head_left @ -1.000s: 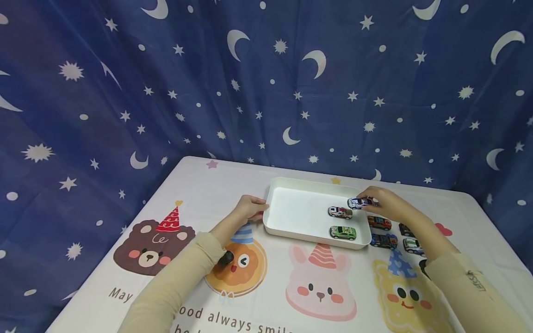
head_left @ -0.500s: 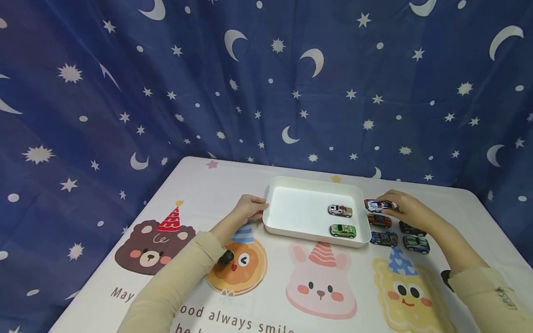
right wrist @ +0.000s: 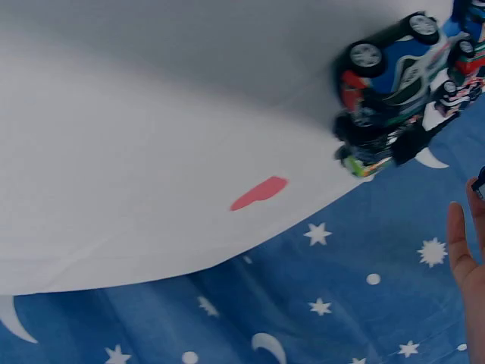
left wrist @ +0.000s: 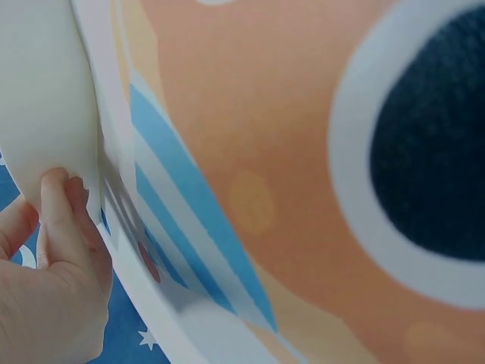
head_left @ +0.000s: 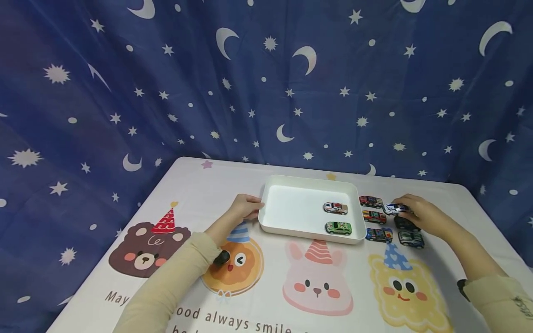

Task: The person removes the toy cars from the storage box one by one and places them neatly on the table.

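Grip of the right hand (head_left: 424, 214) pinches a white-and-blue toy car (head_left: 392, 209), right of the white tray (head_left: 291, 206) and close to five other cars (head_left: 374, 217) on the bench (head_left: 220, 178). The left grip (head_left: 243, 208) grasps the tray's left end. Inside the tray, toward its right end, sit a white-and-red car (head_left: 335, 208) and a green car (head_left: 338, 228). Behind hangs a starry blue curtain (head_left: 316, 120).

Left arm (head_left: 166, 286): stretched forward, slanting inward, sleeved nearly to the wrist.
Left wrist (head_left: 215, 232): bare beyond the cuff.
Left grip (head_left: 242, 208): pinching, thumb opposite the fingers (left wrist: 62, 216).
Right arm (head_left: 474, 254): slanting forward and inward from the lower right, more forearm bare than on the left.
Right grip (head_left: 425, 216): pinching, back upward; only partly visible in its wrist view.
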Tool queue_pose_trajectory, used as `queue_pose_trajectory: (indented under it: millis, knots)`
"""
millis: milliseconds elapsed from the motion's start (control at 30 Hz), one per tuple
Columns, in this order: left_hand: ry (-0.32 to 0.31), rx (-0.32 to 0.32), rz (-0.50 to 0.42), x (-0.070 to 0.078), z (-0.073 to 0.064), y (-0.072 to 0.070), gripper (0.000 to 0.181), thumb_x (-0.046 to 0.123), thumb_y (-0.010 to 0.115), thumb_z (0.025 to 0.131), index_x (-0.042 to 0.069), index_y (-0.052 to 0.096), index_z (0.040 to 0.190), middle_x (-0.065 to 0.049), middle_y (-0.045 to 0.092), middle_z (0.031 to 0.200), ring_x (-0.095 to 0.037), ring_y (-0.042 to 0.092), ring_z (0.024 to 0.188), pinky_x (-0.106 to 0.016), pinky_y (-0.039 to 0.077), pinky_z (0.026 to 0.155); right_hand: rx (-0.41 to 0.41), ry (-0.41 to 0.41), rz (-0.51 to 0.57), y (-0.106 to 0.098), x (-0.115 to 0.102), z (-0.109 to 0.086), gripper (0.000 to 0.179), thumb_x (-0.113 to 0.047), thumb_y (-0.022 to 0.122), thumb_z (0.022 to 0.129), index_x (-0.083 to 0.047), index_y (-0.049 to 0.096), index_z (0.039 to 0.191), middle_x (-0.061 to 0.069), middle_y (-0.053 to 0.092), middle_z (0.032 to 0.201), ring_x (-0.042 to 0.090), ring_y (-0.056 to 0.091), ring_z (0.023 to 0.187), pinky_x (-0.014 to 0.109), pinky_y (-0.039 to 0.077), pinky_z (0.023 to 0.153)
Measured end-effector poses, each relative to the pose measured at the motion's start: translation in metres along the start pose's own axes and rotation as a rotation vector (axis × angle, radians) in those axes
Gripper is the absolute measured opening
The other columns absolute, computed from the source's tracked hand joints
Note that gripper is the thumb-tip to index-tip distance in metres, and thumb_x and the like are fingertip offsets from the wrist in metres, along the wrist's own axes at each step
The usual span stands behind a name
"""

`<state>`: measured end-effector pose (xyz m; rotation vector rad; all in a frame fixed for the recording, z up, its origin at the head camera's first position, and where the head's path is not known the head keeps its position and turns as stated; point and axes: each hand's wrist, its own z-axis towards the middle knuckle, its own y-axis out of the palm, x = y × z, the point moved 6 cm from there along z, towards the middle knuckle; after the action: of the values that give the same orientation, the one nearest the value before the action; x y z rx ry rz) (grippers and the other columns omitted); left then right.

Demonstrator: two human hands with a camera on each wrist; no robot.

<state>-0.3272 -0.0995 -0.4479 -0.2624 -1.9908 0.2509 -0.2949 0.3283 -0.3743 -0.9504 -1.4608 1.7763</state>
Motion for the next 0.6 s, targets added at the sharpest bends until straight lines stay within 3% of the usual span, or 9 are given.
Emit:
queue_pose_trajectory:
  millis: [333,600]
  knots:
    - [-0.025,0.002,-0.008,-0.002,0.001,0.000,0.030,0.014,0.067,0.087,0.003,0.064,0.116,-0.013,0.066,0.102,-0.006,0.058,0.062,-0.013,0.052,0.051,0.078,-0.016,-0.106,0.000,0.019,-0.019,0.032,0.004,0.071,0.074,0.008,0.062,0.104,0.019,0.062,0.091,0.034,0.061,0.080,0.047,0.054,0.067]
    - [-0.030,0.001,-0.011,-0.002,0.002,0.000,0.030,0.015,0.067,0.087,0.003,0.064,0.115,-0.011,0.066,0.099,-0.005,0.058,0.062,-0.013,0.052,0.052,0.100,0.027,-0.104,0.005,0.038,-0.031,0.030,0.004,0.071,0.074,0.010,0.061,0.102,0.023,0.064,0.092,0.039,0.062,0.084,0.053,0.053,0.072]
